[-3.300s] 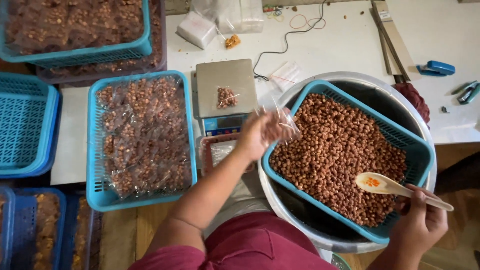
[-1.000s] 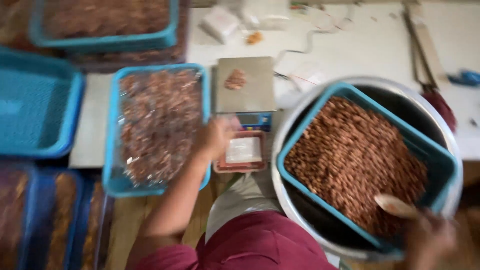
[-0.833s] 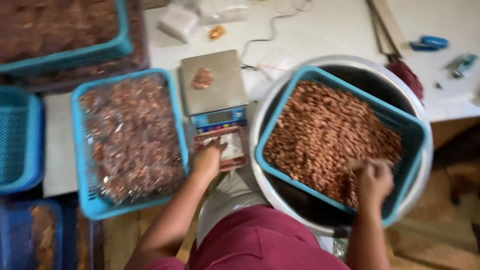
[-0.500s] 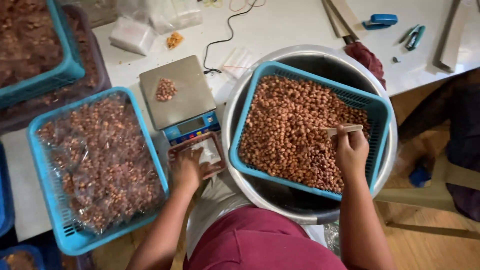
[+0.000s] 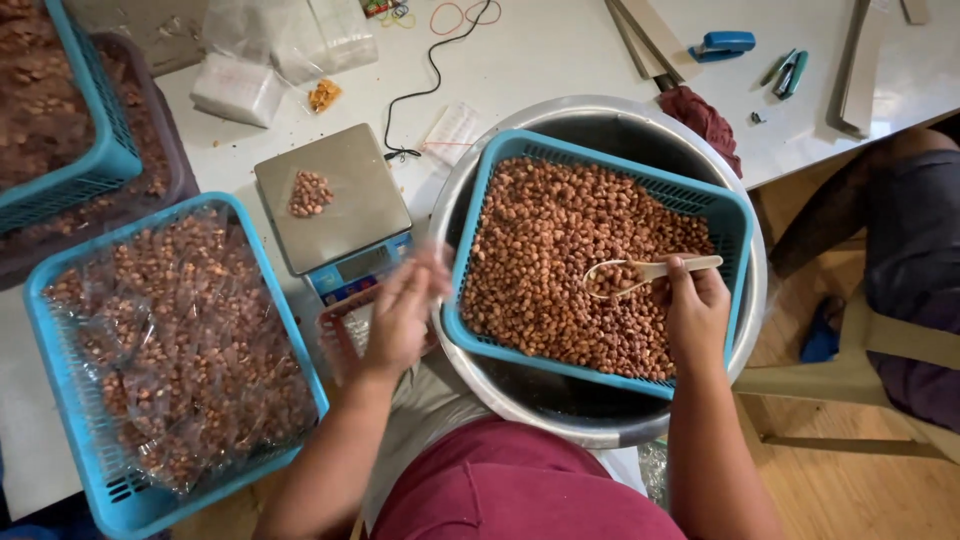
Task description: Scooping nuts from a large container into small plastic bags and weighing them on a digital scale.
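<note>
While the right hand [image 5: 697, 312] reaches out over the blue basket [image 5: 735, 215] of loose peanuts [image 5: 560, 260], its fingers are wrapped around the handle of a pale wooden spoon [image 5: 650, 270], palm turned down, the bowl of the spoon lying level among the nuts and carrying a small load of them. That basket sits inside a big metal basin [image 5: 600, 115], just in front of the person's lap. The left hand [image 5: 402, 315] is raised between the basin and a small digital scale [image 5: 335, 200], forearm angled up from the lower left; its fingers are blurred and bunched together, and whether they pinch anything cannot be told. A few peanuts rest on the scale's steel platform. Below the hand lies a small red tray [image 5: 340, 335]. Further left stands a second blue basket [image 5: 150, 500], filled with clear bags of peanuts [image 5: 170, 340]. A blue stapler [image 5: 722, 44] lies well apart on the white table [image 5: 560, 50].
</note>
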